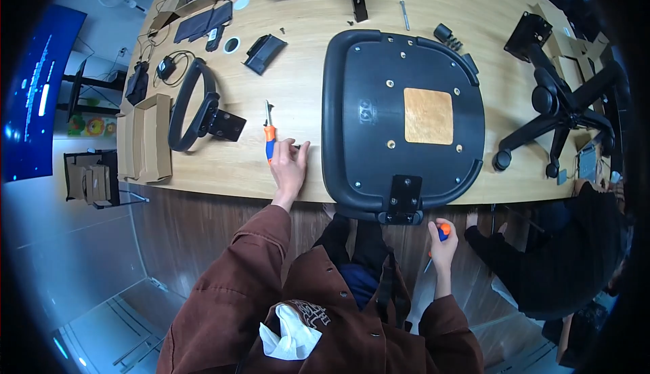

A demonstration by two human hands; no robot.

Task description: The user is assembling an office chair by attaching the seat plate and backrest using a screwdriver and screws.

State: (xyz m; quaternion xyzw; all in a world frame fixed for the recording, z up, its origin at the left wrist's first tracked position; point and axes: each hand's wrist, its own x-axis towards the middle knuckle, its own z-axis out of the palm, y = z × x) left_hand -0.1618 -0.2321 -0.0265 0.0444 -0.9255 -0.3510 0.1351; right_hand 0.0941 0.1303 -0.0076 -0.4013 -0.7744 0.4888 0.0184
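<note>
The black chair seat (376,113) lies underside-up on the table (301,89). Left of it, the person's left hand (288,173) bends its fingers beside an orange-and-blue screwdriver (269,134); I can't tell whether they pinch anything. Beyond the seat's near right corner, the right hand (443,252) grips a second screwdriver (444,231).

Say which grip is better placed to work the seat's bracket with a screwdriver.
Probably the right grip: it holds a screwdriver near the bracket. The left grip is farther off, beside another screwdriver.
</note>
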